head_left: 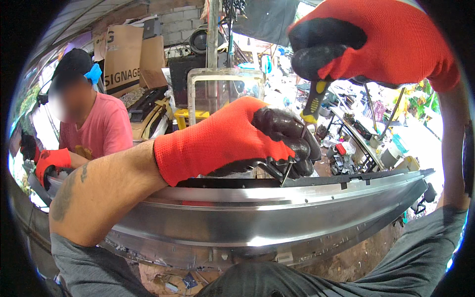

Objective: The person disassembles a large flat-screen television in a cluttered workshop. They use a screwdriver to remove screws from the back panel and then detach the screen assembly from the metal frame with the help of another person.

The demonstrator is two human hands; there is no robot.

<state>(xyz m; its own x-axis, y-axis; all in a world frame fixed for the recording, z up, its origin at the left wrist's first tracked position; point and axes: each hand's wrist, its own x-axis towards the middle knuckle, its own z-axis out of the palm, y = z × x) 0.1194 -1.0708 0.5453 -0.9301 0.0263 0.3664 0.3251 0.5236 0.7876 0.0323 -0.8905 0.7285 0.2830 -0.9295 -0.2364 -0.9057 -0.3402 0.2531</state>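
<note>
Head view: the wearer's dark grey trouser legs occupy the lower foreground, with a long, silver, slightly curved sheet-metal panel lying crosswise just beyond them, its upper edge lined with a black strip. The right hand, in a red knitted glove with black-coated fingers, is raised at upper right, closed firmly around a screwdriver with a black, grey and yellow handle, whose shaft slants down toward the panel. The left hand, gloved alike, lies low over the panel's upper edge; its fingers are curled where the shaft meets them, but whether they clasp it cannot be told. A thin metal tip shows beneath these fingers at the panel's edge; whether it belongs to the screwdriver is unclear. To the left, beyond the forearm, sits a co-worker in a pink shirt, dark cap and similar red-and-black gloves. Farther back stand a transparent sheet in a pale rounded frame, a cluttered long table at right, large brown cardboard pieces and a grey block wall.
</note>
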